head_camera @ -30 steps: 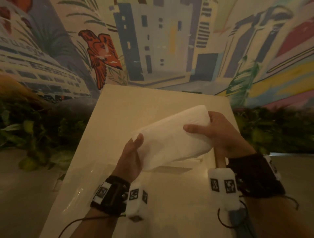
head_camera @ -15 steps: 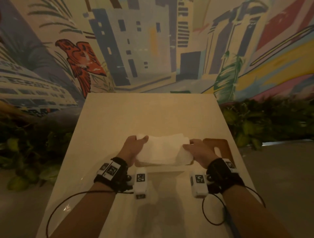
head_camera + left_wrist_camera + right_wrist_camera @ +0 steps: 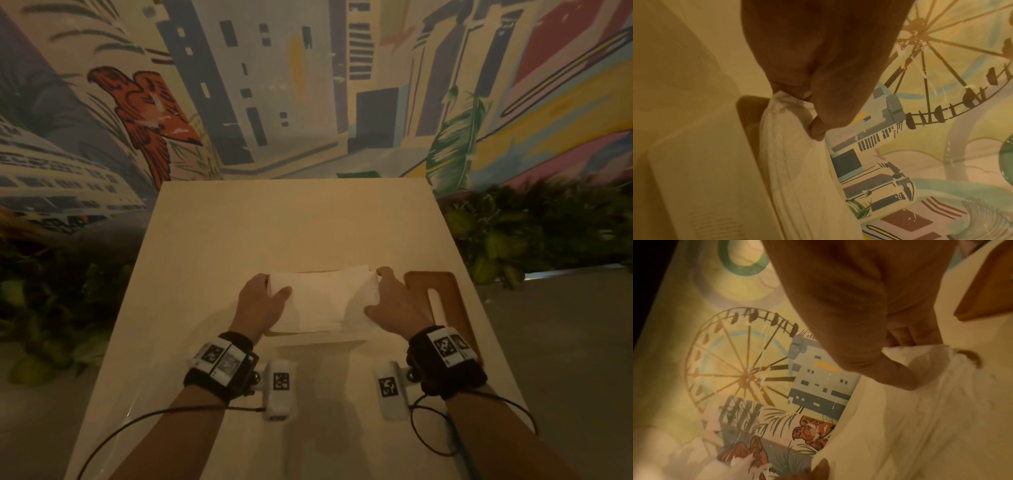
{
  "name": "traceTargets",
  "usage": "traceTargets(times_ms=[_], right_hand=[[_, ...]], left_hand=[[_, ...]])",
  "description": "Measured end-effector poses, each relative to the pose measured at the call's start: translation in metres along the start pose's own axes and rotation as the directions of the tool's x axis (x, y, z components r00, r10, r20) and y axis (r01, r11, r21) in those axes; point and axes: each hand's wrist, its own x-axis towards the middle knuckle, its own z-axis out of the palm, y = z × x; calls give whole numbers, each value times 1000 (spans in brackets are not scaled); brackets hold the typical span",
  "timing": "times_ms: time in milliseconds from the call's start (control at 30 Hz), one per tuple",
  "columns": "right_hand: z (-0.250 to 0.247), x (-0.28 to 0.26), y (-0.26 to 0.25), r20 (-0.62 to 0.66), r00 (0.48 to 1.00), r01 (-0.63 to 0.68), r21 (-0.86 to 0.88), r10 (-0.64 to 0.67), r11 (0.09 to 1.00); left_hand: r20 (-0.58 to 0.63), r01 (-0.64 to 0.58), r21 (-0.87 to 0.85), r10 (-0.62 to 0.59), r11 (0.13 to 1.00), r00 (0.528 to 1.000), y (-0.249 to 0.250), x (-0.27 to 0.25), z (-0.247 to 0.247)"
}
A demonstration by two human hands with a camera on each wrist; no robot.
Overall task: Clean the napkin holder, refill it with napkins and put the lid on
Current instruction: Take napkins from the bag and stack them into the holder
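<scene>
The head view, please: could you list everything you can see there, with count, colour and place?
napkins: one stack, white, middle of the table, gripped at both ends
napkin holder: one, pale, under the stack, mostly hidden
lid: one, brown wood with a slot, right of the stack
table: one, cream, centre
mural: one, many colours, behind the table
plants: green, on both sides of the table
left hand: grips the stack's left end
right hand: grips the stack's right end

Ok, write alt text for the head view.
Two hands, left hand and right hand, grip the ends of a white napkin stack on a pale table. A wooden lid lies just right; a painted city mural fills the wall behind.
</scene>
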Motion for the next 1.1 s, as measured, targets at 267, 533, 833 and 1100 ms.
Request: traceTargets(times_ms=[267,533,833,1100], right_hand=[[1,-5,8,173,953,294,-336,-249,895],[-7,0,20,144,942,332,-277,-303,902],[-3,-2,30,42,871,459,-422,-489,782],[-1,-2,27,258,798,603,-353,-545,715]], left_hand=[[-23,-13,-79,11,997,1000,-5,-10,-15],[-23,-89,-35,89,995,996,-13,-14,-12],[-26,-137,9,137,990,990,-16,-15,-9],[-24,-372,318,400,872,916,-25,-18,-7]])
